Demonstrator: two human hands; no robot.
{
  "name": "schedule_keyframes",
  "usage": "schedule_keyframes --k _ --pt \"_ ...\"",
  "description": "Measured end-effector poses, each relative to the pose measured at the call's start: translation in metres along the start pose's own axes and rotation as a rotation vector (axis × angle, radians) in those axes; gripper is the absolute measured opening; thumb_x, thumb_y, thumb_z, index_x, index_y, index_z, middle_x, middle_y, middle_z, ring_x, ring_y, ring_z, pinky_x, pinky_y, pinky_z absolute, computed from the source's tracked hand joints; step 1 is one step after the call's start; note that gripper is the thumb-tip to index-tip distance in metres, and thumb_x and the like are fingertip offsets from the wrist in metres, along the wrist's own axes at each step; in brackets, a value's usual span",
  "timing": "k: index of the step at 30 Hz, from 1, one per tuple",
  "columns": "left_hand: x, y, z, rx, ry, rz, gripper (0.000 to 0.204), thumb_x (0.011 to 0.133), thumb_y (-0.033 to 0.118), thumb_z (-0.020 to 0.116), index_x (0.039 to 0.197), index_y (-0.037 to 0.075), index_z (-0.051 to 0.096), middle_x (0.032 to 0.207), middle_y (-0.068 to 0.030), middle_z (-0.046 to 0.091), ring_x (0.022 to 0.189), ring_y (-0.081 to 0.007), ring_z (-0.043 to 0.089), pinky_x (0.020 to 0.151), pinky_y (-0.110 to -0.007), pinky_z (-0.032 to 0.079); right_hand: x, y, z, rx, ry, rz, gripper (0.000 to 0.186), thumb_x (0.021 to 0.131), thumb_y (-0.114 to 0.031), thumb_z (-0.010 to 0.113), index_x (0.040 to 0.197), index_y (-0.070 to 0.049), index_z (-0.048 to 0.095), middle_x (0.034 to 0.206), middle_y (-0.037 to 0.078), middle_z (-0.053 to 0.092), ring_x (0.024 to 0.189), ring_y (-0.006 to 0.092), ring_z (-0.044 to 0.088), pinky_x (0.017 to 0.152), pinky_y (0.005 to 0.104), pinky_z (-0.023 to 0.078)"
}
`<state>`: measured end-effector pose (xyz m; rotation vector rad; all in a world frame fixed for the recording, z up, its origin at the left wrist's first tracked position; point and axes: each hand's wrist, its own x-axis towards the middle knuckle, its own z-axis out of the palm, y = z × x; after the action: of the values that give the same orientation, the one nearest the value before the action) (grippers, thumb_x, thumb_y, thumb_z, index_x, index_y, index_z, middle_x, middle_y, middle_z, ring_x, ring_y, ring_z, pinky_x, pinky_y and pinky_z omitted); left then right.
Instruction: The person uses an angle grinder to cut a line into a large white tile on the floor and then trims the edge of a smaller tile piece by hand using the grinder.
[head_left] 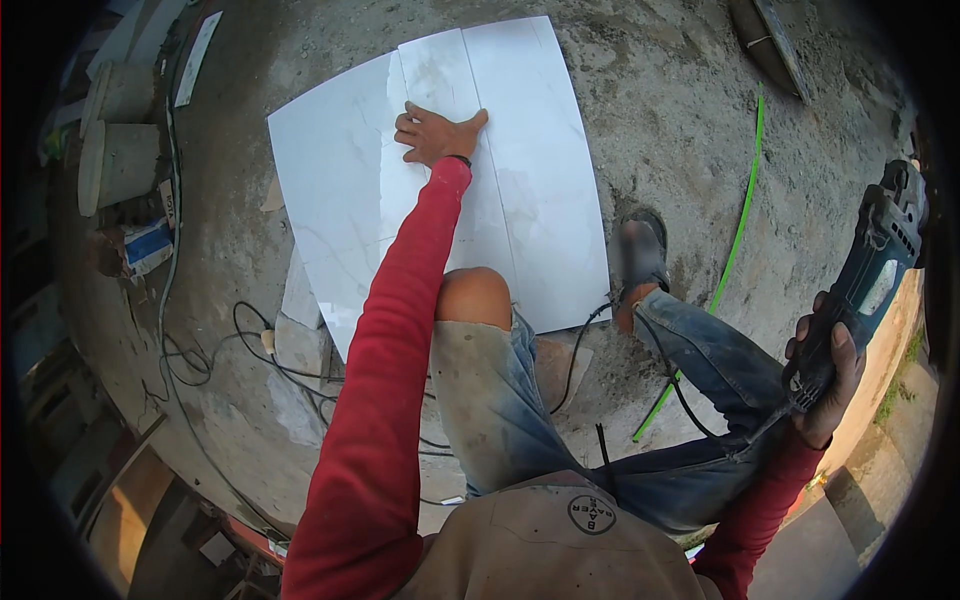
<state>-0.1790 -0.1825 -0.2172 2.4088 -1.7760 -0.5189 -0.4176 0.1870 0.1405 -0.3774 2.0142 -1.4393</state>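
Observation:
My left hand (pixel 438 136) lies on the white panels (pixel 545 190) spread over the ground in front of me. Its fingers are spread, and the thumb reaches toward a seam between a narrow middle strip (pixel 437 62) and the panel on the right. An angle grinder (pixel 872 268) with a dark blue body is gripped in my right hand (pixel 838 365), held out at the far right, away from the panels. Its head points up and away, and its disc is hard to make out. My bent left knee (pixel 474 298) is over the near edge of the panels.
The grinder's black cord (pixel 665 365) runs across my leg. More cables (pixel 176 250) curl over the ground at left. A thin green strip (pixel 745 205) lies to the right. Pale pots (pixel 125 165), a torn box (pixel 147 245) and stone pieces (pixel 300 345) stand at left.

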Motion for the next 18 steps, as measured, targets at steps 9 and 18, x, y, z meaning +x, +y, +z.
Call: schedule_keyframes --k 9,18 --pt "-0.013 0.007 -0.026 -0.037 0.03 0.103 0.135 0.059 0.071 0.088 0.155 -0.002 0.026 0.15 -0.0195 0.032 0.138 -0.0361 0.032 0.102 -0.056 0.038 -0.002 -0.004 0.023 -0.069 -0.002 -0.036 0.052 0.091 -0.035 0.072 0.121 0.005 0.058 0.101 0.014 0.066 0.069 0.0169 0.065 0.056 0.027 0.053" --pt "-0.306 0.074 -0.223 -1.191 -0.766 0.599 0.077 0.099 0.066 0.053 0.128 -0.005 0.05 0.105 -0.0271 0.069 0.099 -0.0405 0.07 0.085 -0.045 0.055 0.01 0.044 0.109 -0.404 0.131 -0.619 0.045 0.105 -0.04 0.058 0.129 -0.002 0.057 0.107 0.015 0.068 0.089 0.0176 0.066 0.079 0.0288 0.053"
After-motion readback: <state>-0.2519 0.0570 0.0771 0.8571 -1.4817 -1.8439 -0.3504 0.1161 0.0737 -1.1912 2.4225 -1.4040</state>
